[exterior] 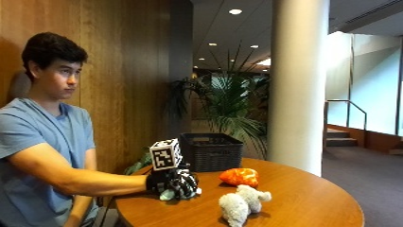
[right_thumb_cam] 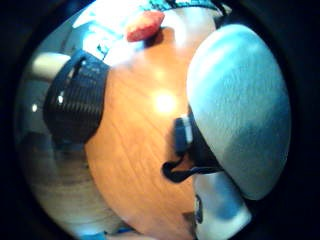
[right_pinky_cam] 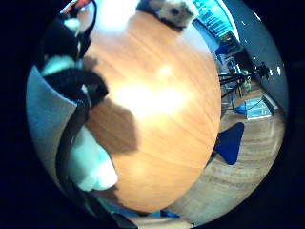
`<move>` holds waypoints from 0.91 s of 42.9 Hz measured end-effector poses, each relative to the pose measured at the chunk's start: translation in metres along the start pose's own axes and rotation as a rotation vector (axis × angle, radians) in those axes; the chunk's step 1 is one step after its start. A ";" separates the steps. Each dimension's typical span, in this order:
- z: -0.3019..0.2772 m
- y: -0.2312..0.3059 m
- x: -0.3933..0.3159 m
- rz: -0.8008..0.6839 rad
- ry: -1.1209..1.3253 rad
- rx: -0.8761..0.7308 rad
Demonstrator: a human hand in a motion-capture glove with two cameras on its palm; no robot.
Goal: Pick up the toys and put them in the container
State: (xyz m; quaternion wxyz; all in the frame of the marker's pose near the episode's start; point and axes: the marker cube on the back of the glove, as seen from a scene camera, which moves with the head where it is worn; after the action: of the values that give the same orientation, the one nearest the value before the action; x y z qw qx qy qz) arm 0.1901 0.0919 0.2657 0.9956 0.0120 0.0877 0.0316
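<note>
The person sits at a round wooden table (exterior: 302, 198), and the gloved right hand (exterior: 173, 183) is stretched out low over the near part of it. Its fingers are curled round a pale grey-green soft toy (exterior: 167, 194), of which only a small part shows below the knuckles in the outside view. In the thumb side palm view the same toy (right_thumb_cam: 240, 110) is very close to the palm and fills much of the picture: it is rounded, smooth and matt, like a short plush or felt, light grey-green in colour. In the little finger side palm view its grey cloth (right_pinky_cam: 45, 114) lies against the black glove straps. If the toy touches the table or is just above it, I cannot tell. The black container (exterior: 212, 151) stands behind the hand, toward the wall side of the table; it is a rectangular basket with a ribbed, lattice wall, and in the thumb side palm view (right_thumb_cam: 75, 102) it is seen at the table's edge. Two more toys lie on the table, apart from the hand: an orange plush toy (exterior: 240, 177), lumpy in shape, just in front of the container, and a white fluffy plush animal (exterior: 242, 202) nearer to the camera, lying on its side. The table top is shiny and reflects the ceiling lights.
</note>
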 end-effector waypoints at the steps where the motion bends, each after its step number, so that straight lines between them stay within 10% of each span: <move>1: -0.001 -0.001 -0.001 -0.003 0.000 0.022; 26: -0.153 -0.058 -0.013 -0.315 0.099 0.081; 31: -0.203 -0.083 -0.055 -0.088 0.010 0.127; 39: -0.243 -0.107 -0.105 -0.169 0.007 0.152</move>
State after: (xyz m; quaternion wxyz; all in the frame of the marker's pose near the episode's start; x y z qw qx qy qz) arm 0.0514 -0.0177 0.0417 0.9906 0.0800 0.0939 -0.0593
